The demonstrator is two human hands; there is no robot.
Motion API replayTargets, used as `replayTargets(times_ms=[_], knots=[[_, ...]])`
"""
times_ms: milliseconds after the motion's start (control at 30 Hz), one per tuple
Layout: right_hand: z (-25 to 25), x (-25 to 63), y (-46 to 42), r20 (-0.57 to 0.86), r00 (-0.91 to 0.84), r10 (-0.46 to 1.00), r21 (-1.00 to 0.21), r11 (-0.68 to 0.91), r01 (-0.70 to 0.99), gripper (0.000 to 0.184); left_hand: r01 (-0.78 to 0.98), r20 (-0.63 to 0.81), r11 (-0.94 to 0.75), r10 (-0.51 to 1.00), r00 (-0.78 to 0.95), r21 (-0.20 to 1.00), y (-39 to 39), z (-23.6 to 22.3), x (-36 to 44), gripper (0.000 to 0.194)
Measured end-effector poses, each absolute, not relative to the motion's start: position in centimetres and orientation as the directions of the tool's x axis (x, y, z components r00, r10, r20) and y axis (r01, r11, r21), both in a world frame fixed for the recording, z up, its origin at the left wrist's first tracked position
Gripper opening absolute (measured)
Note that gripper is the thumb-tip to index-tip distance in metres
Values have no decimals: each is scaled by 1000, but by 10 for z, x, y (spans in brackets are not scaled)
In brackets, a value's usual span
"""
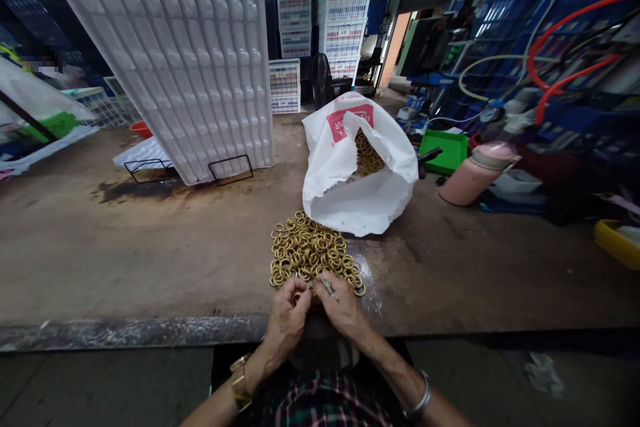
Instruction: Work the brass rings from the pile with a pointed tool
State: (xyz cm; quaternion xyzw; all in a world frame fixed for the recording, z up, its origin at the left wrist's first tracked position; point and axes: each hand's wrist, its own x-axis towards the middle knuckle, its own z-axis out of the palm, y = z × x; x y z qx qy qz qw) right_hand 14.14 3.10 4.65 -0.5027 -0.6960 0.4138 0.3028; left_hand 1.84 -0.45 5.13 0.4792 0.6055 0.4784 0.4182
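A heap of small brass rings (310, 252) lies on the worn table (125, 253) in front of me. Both hands meet at the heap's near edge. My left hand (287, 317) is closed, its fingers pinched on a brass ring. My right hand (341, 307) is closed too, and a small silvery metal piece (327, 285) sticks out of its fingers. Behind the heap a white plastic bag (357, 167) with a red label stands open, with more brass rings (367, 155) inside.
A large white moulded tray (175, 53) leans on wire stands at the back left. Stacked white crates (320, 27) stand behind. A pink jug (475, 177), a green tray (443, 150), red and yellow hoses (565, 27) crowd the right side.
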Motion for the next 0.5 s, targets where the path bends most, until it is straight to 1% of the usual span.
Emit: replayTargets(times_ms=[100,233,300,433,467,500], knots=[[47,142,31,-35,-319,947,-906,105,411,32,254,9,33,987,-163,967,-6,51,17,13],[50,140,30,-63,-308,949,-925,60,376,31,231,-1,37,988,-156,972,-7,53,16,13],[52,139,30,-67,-310,948,-926,56,373,30,172,-61,87,986,-155,981,-8,56,15,15],[53,137,28,-41,-320,947,-920,89,381,30,7,-310,312,946,-97,950,-9,60,14,24],[53,137,28,-35,-320,947,-919,95,383,30,-12,-338,339,937,-89,941,-10,61,13,26],[52,137,28,-32,-319,947,-918,98,383,29,-14,-337,337,938,-87,941,-10,61,13,26]])
